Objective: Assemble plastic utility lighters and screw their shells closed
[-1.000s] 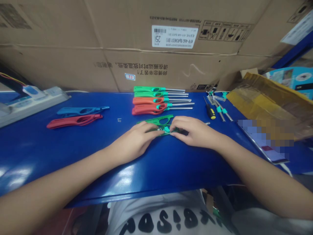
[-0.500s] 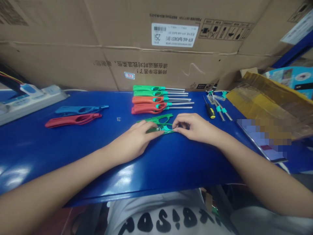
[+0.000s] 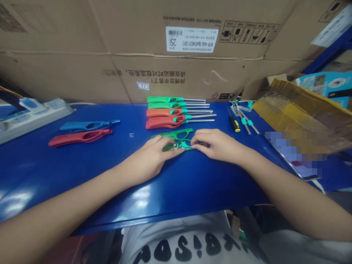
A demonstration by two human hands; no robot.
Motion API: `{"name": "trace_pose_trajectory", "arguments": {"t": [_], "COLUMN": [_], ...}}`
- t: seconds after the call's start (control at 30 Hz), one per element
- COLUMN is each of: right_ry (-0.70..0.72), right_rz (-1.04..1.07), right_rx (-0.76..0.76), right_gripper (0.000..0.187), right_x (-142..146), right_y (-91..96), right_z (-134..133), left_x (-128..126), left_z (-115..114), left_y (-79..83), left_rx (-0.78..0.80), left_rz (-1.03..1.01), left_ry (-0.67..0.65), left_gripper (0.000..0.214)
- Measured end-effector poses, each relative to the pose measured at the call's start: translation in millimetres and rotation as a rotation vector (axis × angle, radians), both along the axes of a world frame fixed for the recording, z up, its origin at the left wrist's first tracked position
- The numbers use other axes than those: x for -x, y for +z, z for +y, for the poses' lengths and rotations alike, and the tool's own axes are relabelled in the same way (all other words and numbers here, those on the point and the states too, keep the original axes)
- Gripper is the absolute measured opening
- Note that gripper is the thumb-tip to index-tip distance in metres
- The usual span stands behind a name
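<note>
My left hand (image 3: 154, 154) is closed around a green lighter shell half (image 3: 188, 148) lying low over the table. A clear fuel tank (image 3: 171, 147) and a teal trigger (image 3: 184, 144) show inside that shell, by my left fingertips. My right hand (image 3: 217, 144) pinches at the front end of the same shell, its thumb and forefinger together; what small part lies between them is hidden. Just behind both hands rests another green shell half (image 3: 178, 135), partly covered by my left fingers.
Behind lie several assembled lighters (image 3: 165, 113) in green, orange and red. Blue (image 3: 88, 125) and red (image 3: 79, 137) shells lie left, near tiny screws (image 3: 131, 135). A screwdriver (image 3: 234, 123), metal lighter tubes (image 3: 247, 126) and a phone (image 3: 291, 157) lie right; a power strip (image 3: 35, 117) stands far left.
The view has shifted slightly, so everything sits a little further left. Both hands keep nearly the same hold on the green shell; nothing has been let go.
</note>
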State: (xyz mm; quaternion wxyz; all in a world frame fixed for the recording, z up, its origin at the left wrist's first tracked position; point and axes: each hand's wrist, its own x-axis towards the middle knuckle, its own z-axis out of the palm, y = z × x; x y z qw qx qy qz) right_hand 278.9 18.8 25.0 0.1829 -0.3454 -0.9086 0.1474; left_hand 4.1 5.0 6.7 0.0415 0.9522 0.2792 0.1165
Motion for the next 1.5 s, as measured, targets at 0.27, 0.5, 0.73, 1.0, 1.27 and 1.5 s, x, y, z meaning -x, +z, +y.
{"name": "trace_pose_trajectory", "arguments": {"t": [0.27, 0.5, 0.73, 1.0, 1.27, 1.5], "right_ry": [-0.012, 0.012, -0.036, -0.110, -0.116, -0.082], "right_rz": [-0.056, -0.082, -0.015, -0.020, -0.091, 0.095], "right_rx": [-0.021, 0.034, 0.195, 0.316, 0.410, -0.035], "right_gripper": [0.013, 0.014, 0.013, 0.012, 0.016, 0.027], "right_x": [3.9, -10.3, -21.2, -17.2, -15.4, -7.9], "right_y": [-0.2, 11.7, 13.0, 12.7, 19.6, -7.0], "right_z": [-3.8, 1.9, 13.1, 11.1, 5.1, 11.4], "left_x": [-3.9, -3.4, -3.8, -2.3, -2.6, -1.9], "left_z": [-2.9, -2.6, -3.3, -2.7, -1.5, -1.9], "left_y": [6.4, 6.3, 8.2, 5.0, 2.1, 1.9], "left_rx": [0.014, 0.014, 0.005, -0.008, -0.022, -0.026], "left_rz": [0.060, 0.064, 0.078, 0.083, 0.024, 0.011], "left_ry": [0.036, 0.035, 0.026, 0.012, -0.027, -0.010], "left_gripper": [0.060, 0.061, 0.061, 0.060, 0.055, 0.052]}}
